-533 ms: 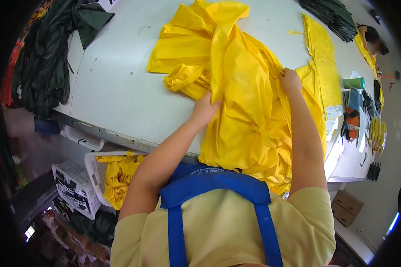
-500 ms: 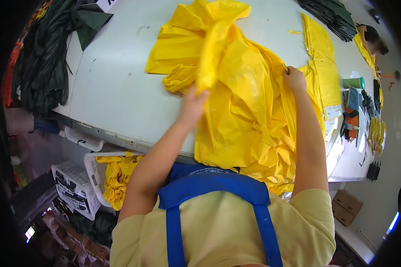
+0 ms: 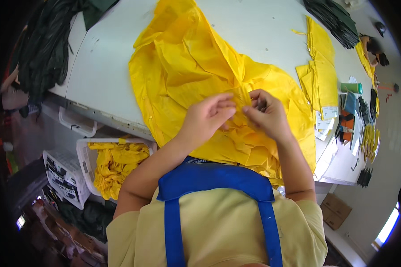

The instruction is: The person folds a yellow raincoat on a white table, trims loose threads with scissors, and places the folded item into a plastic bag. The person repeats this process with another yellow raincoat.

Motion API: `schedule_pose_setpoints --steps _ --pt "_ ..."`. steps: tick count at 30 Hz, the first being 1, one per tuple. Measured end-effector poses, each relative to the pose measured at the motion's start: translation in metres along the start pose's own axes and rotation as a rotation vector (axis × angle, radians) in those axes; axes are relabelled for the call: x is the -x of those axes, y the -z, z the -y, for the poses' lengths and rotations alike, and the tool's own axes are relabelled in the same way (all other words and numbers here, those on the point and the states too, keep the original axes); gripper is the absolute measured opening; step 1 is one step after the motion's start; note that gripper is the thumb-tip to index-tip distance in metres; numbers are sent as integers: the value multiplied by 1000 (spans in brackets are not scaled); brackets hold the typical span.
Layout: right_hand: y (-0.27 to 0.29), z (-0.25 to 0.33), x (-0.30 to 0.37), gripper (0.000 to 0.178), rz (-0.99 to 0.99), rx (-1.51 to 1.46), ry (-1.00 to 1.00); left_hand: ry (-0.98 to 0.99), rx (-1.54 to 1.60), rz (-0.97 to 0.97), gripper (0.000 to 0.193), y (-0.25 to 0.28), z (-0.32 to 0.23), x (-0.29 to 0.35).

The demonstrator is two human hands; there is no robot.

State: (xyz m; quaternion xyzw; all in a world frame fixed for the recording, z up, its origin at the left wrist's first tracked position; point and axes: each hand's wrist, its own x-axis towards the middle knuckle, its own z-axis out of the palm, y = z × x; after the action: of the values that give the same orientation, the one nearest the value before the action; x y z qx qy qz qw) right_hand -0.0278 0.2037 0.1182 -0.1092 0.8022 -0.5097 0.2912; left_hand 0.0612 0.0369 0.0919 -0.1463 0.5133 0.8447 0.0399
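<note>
A yellow rain jacket (image 3: 178, 75) of thin, shiny material lies spread and crumpled over the white table in front of me. My left hand (image 3: 209, 116) is curled at its middle, thumb and fingers closed on the material and slightly blurred. Beside it, my right hand (image 3: 269, 115) pinches the jacket's edge, next to what looks like a strip of zip (image 3: 242, 100) running between the two hands. Exactly what sits between the fingertips is partly hidden. The jacket's lower part bunches toward my blue apron (image 3: 216, 184).
Folded yellow garments (image 3: 321, 66) lie on the table's right, near a green roll (image 3: 352, 87). Dark green garments are piled at far left (image 3: 47, 49) and far right (image 3: 332, 20). A white basket (image 3: 85, 162) with yellow pieces stands below the table (image 3: 107, 58) edge. A person's hair (image 3: 373, 45) shows far right.
My left hand let go of the raised, blurred yellow part and moved right and down; my right hand came inward and down. Both meet at the jacket's middle, which now lies spread farther left.
</note>
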Motion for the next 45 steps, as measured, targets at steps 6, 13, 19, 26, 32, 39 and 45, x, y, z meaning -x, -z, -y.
schedule_pose_setpoints --steps 6,13,19,26,32,39,45 --pt "-34 -8 20 23 160 198 82 -52 -68 -4 18 27 39 -2" --pt "-18 50 -39 36 586 475 417 -335 -629 -90 19 38 26 1" --pt "32 55 -73 16 474 299 97 -384 -142 -167 12 40 -2 -27" --pt "59 13 -89 17 363 26 106 -440 -1279 -141 16 36 72 -26" --pt "70 -31 -93 32 -358 417 349 -303 -849 -79 12 47 78 -22" --pt "2 -20 18 39 48 451 179 -69 -50 -157 9 50 89 -1" --pt "-31 -65 24 42 -75 852 444 -212 -152 -99 7 43 90 5"
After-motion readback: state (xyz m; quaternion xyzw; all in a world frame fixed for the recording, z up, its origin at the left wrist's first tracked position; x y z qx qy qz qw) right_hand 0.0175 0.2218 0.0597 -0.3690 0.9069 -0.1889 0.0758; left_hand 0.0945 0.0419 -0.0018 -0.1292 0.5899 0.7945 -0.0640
